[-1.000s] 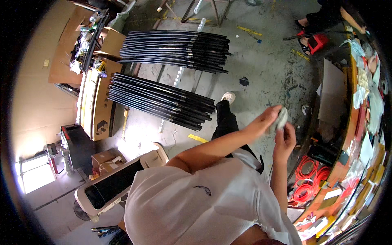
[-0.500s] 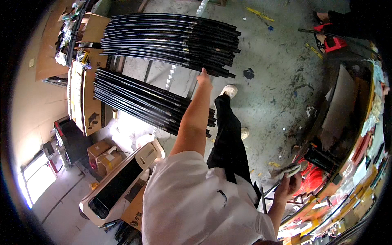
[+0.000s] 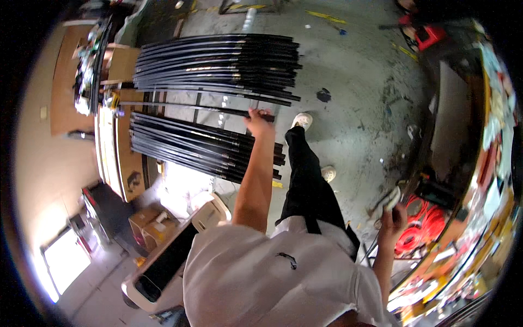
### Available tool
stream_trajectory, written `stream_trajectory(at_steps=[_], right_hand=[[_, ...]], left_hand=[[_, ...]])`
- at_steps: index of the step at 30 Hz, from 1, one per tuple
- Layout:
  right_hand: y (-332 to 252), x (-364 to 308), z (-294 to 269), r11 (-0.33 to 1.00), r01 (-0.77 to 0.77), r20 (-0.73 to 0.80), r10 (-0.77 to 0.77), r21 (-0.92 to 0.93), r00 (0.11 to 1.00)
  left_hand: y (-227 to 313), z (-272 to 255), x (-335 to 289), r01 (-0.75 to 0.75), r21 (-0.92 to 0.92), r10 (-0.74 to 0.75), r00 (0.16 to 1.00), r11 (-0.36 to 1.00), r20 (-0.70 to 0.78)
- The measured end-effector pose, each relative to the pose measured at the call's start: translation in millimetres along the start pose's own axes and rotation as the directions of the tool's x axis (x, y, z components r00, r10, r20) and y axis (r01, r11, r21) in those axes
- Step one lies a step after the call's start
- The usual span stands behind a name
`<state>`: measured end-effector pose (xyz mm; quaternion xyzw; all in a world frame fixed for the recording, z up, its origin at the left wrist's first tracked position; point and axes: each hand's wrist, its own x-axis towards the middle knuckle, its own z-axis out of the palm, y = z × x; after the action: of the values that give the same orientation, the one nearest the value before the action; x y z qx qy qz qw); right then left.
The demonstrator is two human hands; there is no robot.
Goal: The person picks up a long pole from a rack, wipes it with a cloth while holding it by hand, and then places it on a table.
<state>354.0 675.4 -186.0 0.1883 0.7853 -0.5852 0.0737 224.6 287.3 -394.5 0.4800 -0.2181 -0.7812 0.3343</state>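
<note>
My left hand (image 3: 260, 123) is closed around the near-right end of a single long black pole (image 3: 190, 107). That pole lies across the gap between two rows of similar poles. The far row of black poles (image 3: 212, 62) is the larger. The nearer row of black poles (image 3: 201, 144) sits just below my left hand and forearm. Off to the right, my right hand (image 3: 393, 219) grips a small pale, flat, cloth-like bundle (image 3: 393, 198), whose exact kind is too blurred to make out.
Cardboard boxes (image 3: 122, 152) stand at the poles' left ends. A long beige-and-black appliance (image 3: 169, 261) is at lower left. Red coiled hose (image 3: 422, 229) lies beside a cluttered workbench (image 3: 474, 201) on the right. Another person's foot shows near a red object (image 3: 429, 37) at upper right.
My left hand has drawn one pole away from the far row, toward me and slightly left. My right hand has risen a little with the pale bundle. The whole view has shifted.
</note>
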Motion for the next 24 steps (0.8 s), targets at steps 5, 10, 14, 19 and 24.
stream_trajectory(at_steps=[5,10,14,19,24], right_hand=[[-22,-20,6,0.995,0.049,0.071,-0.055,0.088,0.996],[-39,-49,9,0.953,0.149,0.161,-0.196,0.262,0.967],[-60,-70,0,0.938,0.23,0.142,-0.273,0.259,0.951],[-54,-86,-7,0.921,0.299,0.1,-0.332,0.25,0.938],[-71,-99,-20,0.938,0.257,0.15,-0.295,0.233,0.944]], left_hand=[[66,41,-169,-0.033,0.041,0.017,0.938,0.999,0.346],[95,85,-296,0.123,0.04,-0.115,0.698,0.992,0.707],[99,94,-361,0.207,0.087,-0.189,0.55,0.975,0.813],[98,83,-416,0.118,0.207,-0.238,0.472,0.971,0.849],[101,75,-432,-0.02,0.246,-0.224,0.351,0.969,0.909]])
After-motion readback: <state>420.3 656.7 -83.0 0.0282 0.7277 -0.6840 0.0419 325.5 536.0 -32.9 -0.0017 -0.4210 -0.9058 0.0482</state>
